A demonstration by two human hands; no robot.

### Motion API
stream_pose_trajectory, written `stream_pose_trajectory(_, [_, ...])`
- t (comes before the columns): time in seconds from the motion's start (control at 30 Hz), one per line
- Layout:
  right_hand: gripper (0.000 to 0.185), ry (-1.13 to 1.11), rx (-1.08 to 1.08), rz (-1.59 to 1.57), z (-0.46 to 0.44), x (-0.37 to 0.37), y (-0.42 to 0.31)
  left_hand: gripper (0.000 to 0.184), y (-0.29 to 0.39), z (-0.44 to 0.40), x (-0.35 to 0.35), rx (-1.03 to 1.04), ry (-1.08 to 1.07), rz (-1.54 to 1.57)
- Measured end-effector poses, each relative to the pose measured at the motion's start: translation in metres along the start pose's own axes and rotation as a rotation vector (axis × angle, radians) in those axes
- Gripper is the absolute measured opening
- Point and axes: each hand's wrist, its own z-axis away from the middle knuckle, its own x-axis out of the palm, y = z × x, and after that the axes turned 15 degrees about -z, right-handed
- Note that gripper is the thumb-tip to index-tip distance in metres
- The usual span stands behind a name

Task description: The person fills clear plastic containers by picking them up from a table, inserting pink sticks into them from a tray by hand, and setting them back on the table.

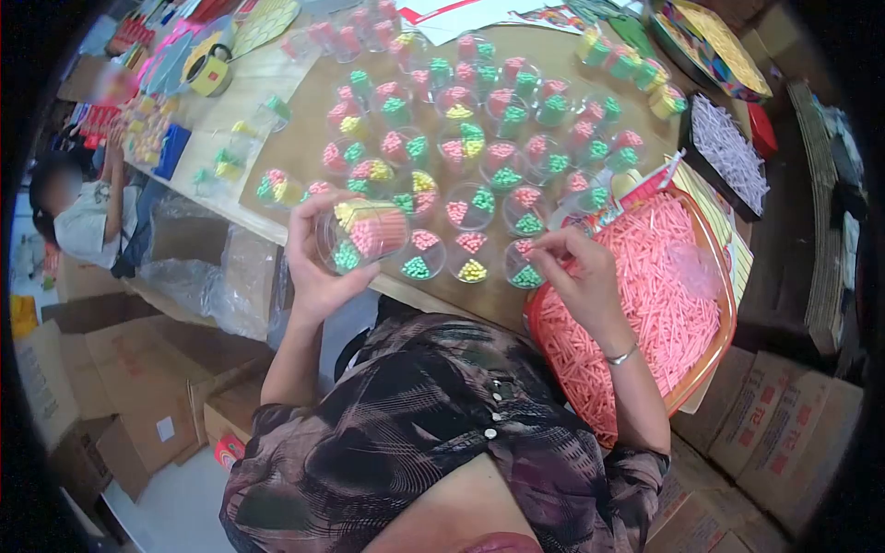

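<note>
My left hand [318, 263] is wrapped round a clear plastic cup [376, 230], tilted with its mouth toward me. Bundles of yellow, pink and green sticks fill separate parts of it. My right hand [583, 276] has thumb and fingers drawn together over the edge of another clear cup [526, 276] with pink and green sticks. Whether anything small is between those fingers is hidden. Just right of and under that hand is an orange-rimmed tray [731, 318] heaped with loose pink sticks [645, 304].
Many similar cups [470, 205] stand in rows on the brown-covered table [304, 129]. A black box of white sticks [728, 152] and a patterned tray of yellow sticks [710, 41] are at right. Cardboard boxes [138, 405] lie below left. Another person [88, 212] sits at far left.
</note>
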Motion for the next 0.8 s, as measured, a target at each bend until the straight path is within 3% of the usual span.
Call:
stream_pose_trajectory(0.13, [0.008, 0.041, -0.078, 0.048, 0.000, 0.006, 0.009, 0.074, 0.006, 0.000, -0.005, -0.070, 0.138, -0.026])
stream_pose_trajectory(0.23, [0.008, 0.013, -0.023, -0.100, -0.004, 0.035, -0.002, 0.074, 0.001, 0.004, -0.011, -0.084, 0.173, -0.075])
stream_pose_trajectory(0.3, [0.009, -0.132, -0.078, -0.076, -0.012, 0.053, -0.006, 0.075, -0.003, 0.004, -0.012, -0.089, 0.185, -0.102])
stream_pose_trajectory(0.5, [0.009, -0.288, -0.196, -0.019, -0.033, 0.090, 0.009, 0.074, -0.006, 0.011, -0.024, -0.052, 0.203, -0.203])
stream_pose_trajectory(0.67, [0.008, -0.318, -0.204, 0.064, -0.038, 0.097, 0.004, 0.074, -0.018, 0.012, -0.058, -0.114, 0.387, -0.287])
stream_pose_trajectory(0.8, [0.011, -0.319, -0.343, 0.072, -0.041, 0.106, 0.001, 0.072, -0.035, 0.008, -0.078, -0.205, 0.585, -0.234])
